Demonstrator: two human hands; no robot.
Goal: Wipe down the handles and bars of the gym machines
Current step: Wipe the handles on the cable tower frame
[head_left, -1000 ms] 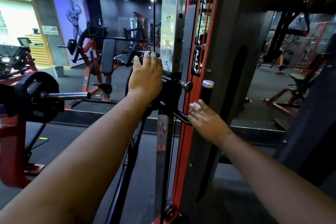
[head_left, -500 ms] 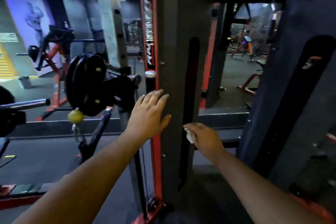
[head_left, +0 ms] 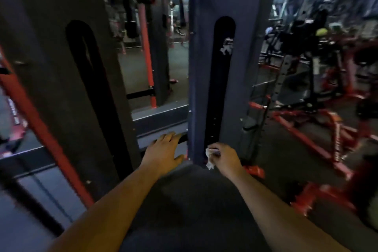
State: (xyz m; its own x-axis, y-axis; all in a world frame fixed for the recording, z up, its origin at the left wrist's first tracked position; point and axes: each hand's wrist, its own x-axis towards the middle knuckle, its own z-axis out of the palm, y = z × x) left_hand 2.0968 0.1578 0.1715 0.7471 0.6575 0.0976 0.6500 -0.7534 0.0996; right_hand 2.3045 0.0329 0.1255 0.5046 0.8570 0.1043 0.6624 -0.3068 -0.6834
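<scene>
Two hands are out ahead of me, low in the view, both reaching toward the tall dark blue-grey steel upright with the long black slot [head_left: 219, 80] that stands in the middle of the scene. My right hand [head_left: 226, 156] is curled round a small crumpled white wipe [head_left: 209, 155], pinched between thumb and fingers, and the wipe sits just at the foot of that slot, close against the metal; I cannot tell for sure whether it is touching. My left hand [head_left: 163, 149] is spread flat with the fingers straight and holds nothing; it hovers near the grey horizontal crossbar [head_left: 161, 115] to the left of the upright, and whether it rests on anything is hidden by blur. A second dark column with a black slot and red edge [head_left: 67, 80] leans in the near left, and red-framed machines [head_left: 327, 120] stand far to the right. I judge this to be a step between surfaces: the wipe is in hand but no handle or bar is under it. The next move, as I read it, calls for picking a proper grip surface, wrapping the wipe round it and drawing it along with firm pressure, the free hand steadying.
</scene>
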